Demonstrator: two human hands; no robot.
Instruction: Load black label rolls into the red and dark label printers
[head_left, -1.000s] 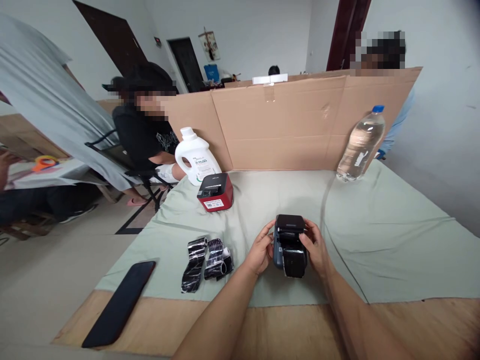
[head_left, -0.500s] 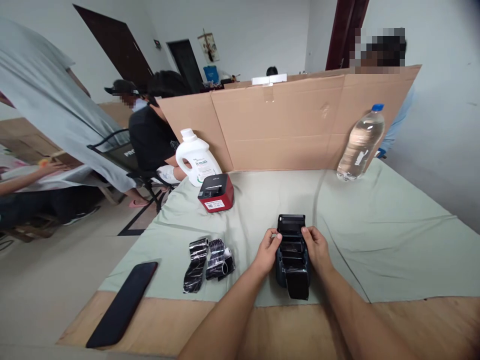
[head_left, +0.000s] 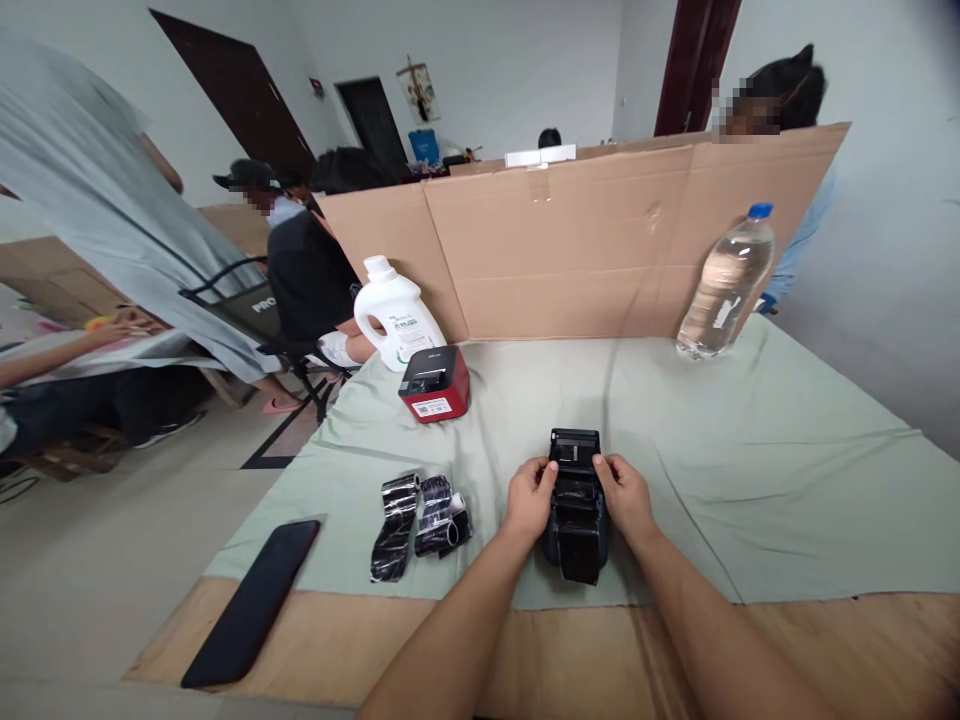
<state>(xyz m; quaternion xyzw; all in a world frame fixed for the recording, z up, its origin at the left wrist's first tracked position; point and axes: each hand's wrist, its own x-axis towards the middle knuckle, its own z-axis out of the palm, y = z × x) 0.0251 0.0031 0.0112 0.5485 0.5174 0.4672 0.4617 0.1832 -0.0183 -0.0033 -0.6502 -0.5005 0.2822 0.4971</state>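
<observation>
- Green cloth covers my bench, with a cardboard screen walling off the far edge.
- Black ribbon rolls lie left, near my reach.
- My left hand grips the small printer, fingers curled on its side to steady it.
- My right hand clasps the opposite side, thumb at the open lid.

You worked in soft, even daylight with no hard shadows; your hands cast only faint shade on the pale green tablecloth. Glare streaked the crumpled black glossy ribbon strips. The wide lens bent the brown cardboard partition and stretched the edges, while the centre stayed sharp
</observation>
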